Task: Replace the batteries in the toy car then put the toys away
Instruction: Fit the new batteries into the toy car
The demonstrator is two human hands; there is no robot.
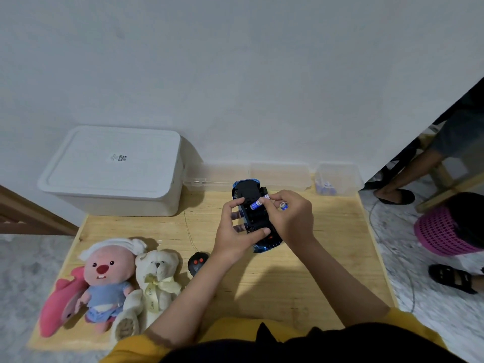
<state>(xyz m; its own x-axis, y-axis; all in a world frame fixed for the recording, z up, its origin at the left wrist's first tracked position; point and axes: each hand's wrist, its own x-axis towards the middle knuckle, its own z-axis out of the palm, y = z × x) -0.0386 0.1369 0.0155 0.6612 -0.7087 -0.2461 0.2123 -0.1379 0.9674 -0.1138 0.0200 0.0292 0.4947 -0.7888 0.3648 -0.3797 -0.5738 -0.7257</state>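
Partly hidden by both hands, toy car (251, 205) seemingly lies upturned.

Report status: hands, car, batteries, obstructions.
Left hand grips upturned blue-and-black toy car. Right hand pinches blue-and-white battery at the underside, another in its fingers. Nothing in the way.

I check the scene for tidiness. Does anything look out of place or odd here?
Only the car is odd: it lies upside down in the left hand, as the right hand pinches batteries over it. That suits the battery job.
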